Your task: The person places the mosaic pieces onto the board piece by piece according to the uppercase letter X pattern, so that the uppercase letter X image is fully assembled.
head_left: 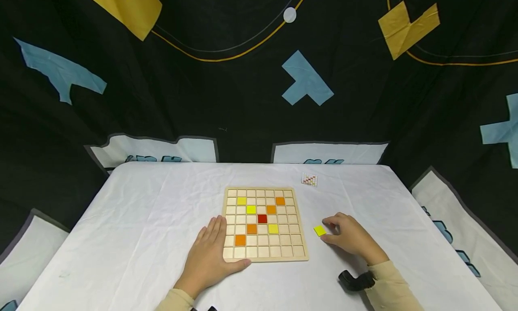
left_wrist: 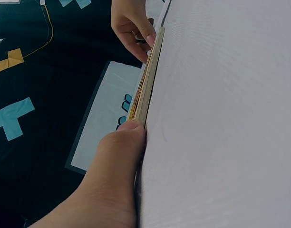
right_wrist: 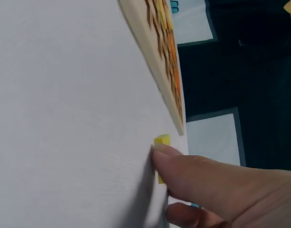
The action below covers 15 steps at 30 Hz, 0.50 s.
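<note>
A wooden grid board [head_left: 300,221] lies flat on the table, with yellow, orange and red square tiles among its plain cells. My left hand [head_left: 210,252] rests along the board's left side, fingers straight, the thumb at the front edge. In the left wrist view that thumb [left_wrist: 119,145] presses on the rim. To the right of the board, my right hand [head_left: 350,234] pinches a yellow square tile [head_left: 319,230] between thumb and finger. The right wrist view shows the same tile [right_wrist: 162,139] partly hidden behind the thumb, close to the white cloth.
A small card with a coloured grid pattern [head_left: 309,179] lies beyond the board's back right corner. White cloth [head_left: 121,239] covers the table. Behind it hangs a dark curtain [head_left: 243,99] with blue and yellow shapes. A black strap piece [head_left: 356,281] sits at the right wrist.
</note>
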Motion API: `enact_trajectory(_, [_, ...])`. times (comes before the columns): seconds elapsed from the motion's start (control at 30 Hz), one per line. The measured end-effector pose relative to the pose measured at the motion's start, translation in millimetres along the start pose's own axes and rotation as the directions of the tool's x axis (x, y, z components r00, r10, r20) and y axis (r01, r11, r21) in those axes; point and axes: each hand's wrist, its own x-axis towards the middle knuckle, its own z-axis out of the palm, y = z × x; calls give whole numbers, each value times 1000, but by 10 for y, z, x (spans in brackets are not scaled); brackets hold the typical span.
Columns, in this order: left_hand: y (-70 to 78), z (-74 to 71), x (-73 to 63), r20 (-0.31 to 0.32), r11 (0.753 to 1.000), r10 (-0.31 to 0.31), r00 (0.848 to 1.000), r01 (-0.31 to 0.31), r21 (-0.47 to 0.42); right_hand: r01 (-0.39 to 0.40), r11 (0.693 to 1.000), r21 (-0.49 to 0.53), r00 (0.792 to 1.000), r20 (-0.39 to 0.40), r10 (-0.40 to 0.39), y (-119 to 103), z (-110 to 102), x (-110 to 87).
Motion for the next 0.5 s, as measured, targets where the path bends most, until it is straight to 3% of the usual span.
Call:
enact_trajectory(0.27, [-3, 23, 0, -21, 1000, 1, 1000, -1, 0, 76, 994, 73, 997, -23, -74, -13, 44, 6])
enact_trajectory(0.5, [-7, 30, 3, -20, 1000, 0, 1000, 0, 3, 65, 975, 211, 996, -66, -53, -137, 151, 63])
